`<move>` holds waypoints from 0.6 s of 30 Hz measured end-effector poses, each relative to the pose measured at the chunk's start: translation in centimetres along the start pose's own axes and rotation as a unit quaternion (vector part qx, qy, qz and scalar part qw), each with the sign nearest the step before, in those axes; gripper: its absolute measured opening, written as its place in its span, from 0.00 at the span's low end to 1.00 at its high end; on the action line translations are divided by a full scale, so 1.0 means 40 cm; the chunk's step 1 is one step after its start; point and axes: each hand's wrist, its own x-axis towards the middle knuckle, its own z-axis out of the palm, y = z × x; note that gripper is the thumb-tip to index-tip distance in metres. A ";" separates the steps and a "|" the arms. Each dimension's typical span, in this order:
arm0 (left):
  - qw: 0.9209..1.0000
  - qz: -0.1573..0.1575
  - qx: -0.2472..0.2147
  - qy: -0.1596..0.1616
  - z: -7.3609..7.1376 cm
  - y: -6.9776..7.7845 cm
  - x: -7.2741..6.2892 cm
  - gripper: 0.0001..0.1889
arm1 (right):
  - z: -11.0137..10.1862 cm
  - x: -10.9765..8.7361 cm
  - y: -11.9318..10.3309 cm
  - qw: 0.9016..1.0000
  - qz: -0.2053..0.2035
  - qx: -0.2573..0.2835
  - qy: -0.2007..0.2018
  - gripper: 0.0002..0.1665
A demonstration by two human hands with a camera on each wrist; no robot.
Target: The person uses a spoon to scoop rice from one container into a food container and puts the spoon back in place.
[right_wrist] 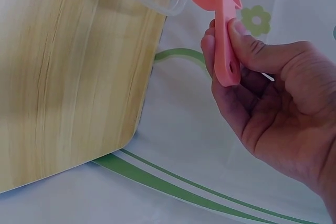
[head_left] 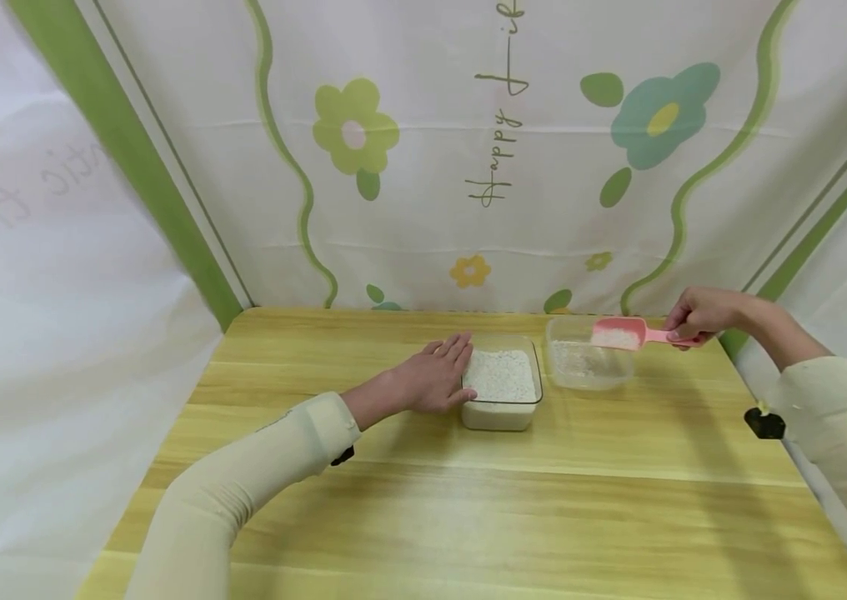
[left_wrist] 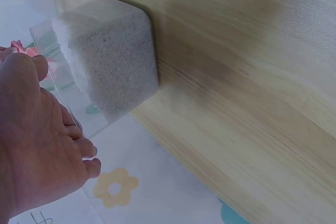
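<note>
In the head view my right hand (head_left: 701,315) grips the handle of a pink scoop (head_left: 656,336), thumb along it. White granules lie in the scoop, which is held over a clear plastic tub (head_left: 588,367). A little white residue shows in the tub. My left hand (head_left: 434,377) rests against the left rim of a clear square container (head_left: 498,417), fingers stretched along it and thumb at the near corner. Pale speckled granules (left_wrist: 115,61) fill much of that container. The right wrist view shows the scoop's handle (right_wrist: 226,51) pinched between thumb and fingers.
The container and the tub stand side by side toward the far edge of a wooden table (head_left: 468,517). Behind it hangs a white flower-print curtain (head_left: 423,208), with white fabric (head_left: 56,333) at the left side too.
</note>
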 end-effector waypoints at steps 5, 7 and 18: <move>1.000 0.000 0.003 -0.002 -0.009 0.000 -0.001 0.43 | -0.007 -0.002 0.000 1.000 0.001 -0.016 0.010 0.11; 1.000 -0.001 0.002 -0.002 -0.011 0.000 -0.001 0.43 | -0.008 -0.002 0.000 1.000 -0.002 -0.024 0.012 0.11; 1.000 -0.006 -0.015 -0.001 -0.007 0.009 -0.008 0.43 | 0.003 0.001 -0.001 0.999 -0.007 -0.032 0.013 0.11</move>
